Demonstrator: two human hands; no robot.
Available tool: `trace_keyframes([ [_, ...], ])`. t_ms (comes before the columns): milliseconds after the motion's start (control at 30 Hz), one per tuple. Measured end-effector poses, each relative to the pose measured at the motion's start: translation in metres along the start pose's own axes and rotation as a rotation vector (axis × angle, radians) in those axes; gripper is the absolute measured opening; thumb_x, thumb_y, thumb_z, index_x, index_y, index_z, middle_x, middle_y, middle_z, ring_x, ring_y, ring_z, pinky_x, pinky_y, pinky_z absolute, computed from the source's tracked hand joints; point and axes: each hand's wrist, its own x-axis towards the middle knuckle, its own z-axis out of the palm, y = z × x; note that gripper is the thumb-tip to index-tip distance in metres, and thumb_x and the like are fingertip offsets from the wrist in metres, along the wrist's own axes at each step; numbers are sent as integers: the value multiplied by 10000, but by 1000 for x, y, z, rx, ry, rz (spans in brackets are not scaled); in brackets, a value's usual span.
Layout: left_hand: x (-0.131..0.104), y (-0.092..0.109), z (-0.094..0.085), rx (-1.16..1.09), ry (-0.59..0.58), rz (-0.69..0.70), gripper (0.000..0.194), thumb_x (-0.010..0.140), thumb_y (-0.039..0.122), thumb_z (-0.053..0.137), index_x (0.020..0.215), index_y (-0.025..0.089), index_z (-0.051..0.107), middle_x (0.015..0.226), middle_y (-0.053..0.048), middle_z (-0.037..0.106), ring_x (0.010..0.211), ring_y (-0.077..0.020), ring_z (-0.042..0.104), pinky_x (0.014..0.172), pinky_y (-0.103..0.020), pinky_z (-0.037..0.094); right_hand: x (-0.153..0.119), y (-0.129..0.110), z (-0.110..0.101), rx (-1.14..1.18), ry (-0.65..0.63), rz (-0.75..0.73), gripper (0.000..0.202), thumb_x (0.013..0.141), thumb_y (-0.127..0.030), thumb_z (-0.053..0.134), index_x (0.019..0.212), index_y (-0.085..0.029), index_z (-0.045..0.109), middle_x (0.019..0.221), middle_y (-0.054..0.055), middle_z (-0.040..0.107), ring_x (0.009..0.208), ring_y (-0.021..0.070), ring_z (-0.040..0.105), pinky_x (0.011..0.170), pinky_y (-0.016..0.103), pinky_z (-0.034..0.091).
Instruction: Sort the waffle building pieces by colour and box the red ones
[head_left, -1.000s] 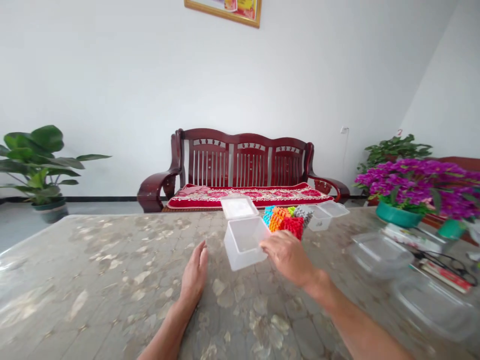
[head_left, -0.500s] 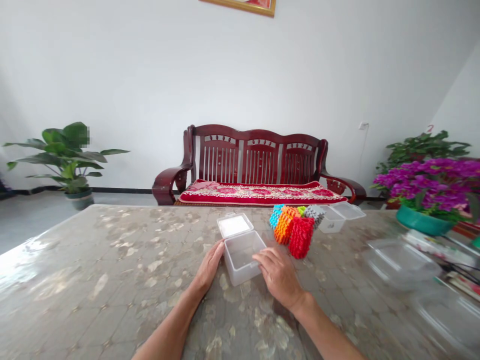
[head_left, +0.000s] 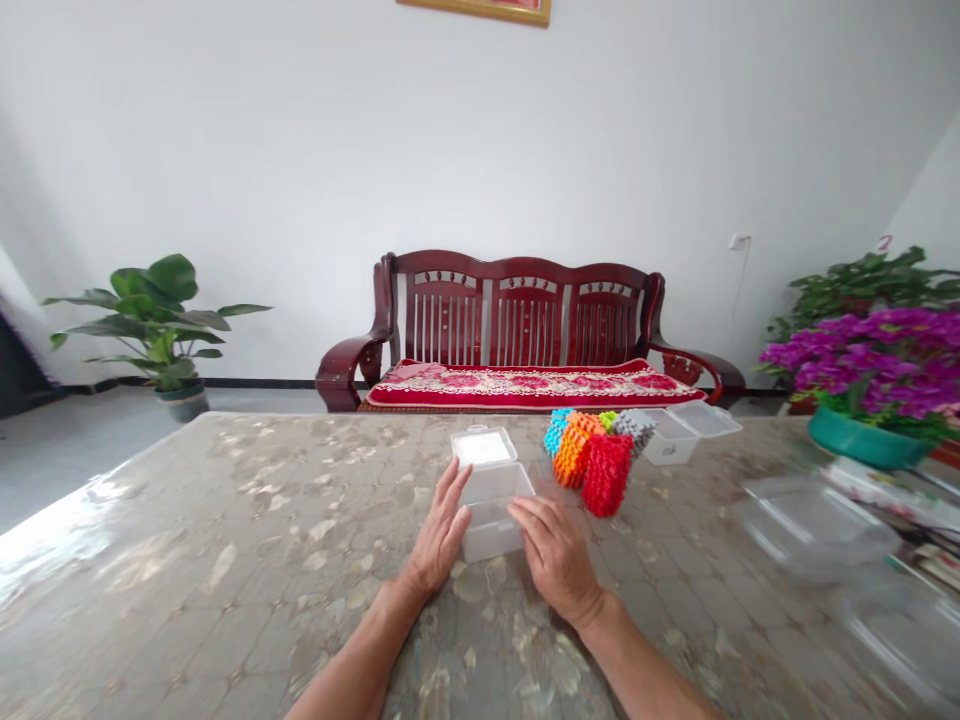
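A clear plastic box (head_left: 491,540) stands on the patterned table (head_left: 300,560), its hinged lid (head_left: 484,447) folded back behind it. Inside, the box shows nothing. At its left side is my left hand (head_left: 439,530), fingers apart, partly in front of the wall. My right hand (head_left: 555,555) grips the front right edge of the box with its fingertips. Just beyond, to the right, are bundles of coloured knobbly pieces: red (head_left: 607,475), orange (head_left: 576,450), blue (head_left: 556,432) and grey (head_left: 636,430), with a little green behind.
A second open clear box (head_left: 667,440) is behind the bundles. Clear containers (head_left: 817,525) lie at the right, near a teal pot (head_left: 866,438) of purple flowers. A wooden bench (head_left: 525,310) stands beyond the table.
The box has turned to sit straighter. My left hand has come up and its fingers have spread over the box's left side. My right hand remains at the right edge. The view has shifted slightly.
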Motion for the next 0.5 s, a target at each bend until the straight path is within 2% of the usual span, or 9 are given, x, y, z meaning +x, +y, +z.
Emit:
trace_keyframes([
  [133,-3,-3,0,28,-53,26,670,935,540,318,1518,230,203,1610,-101,60,1469,-273,114,1182,-488,165,0,0,0,21,14,8,478,889,-57,415,1293,-267,560,1166,54,661,1117,185,588,982,395,514],
  [267,-6,-4,1,55,-74,34,825,875,608,433,1533,239,100,1606,-127,6,1470,-301,86,1170,-496,196,-1,0,0,36,31,22,497,878,-48,416,1299,-271,556,1161,51,664,1115,185,591,975,392,520],
  [500,-3,-2,1,220,-44,50,834,860,536,526,1528,252,114,1592,-150,96,1451,-306,186,1137,-502,282,-4,1,2,67,10,34,526,871,-29,397,1321,-265,532,1187,56,648,1143,183,575,986,402,514],
])
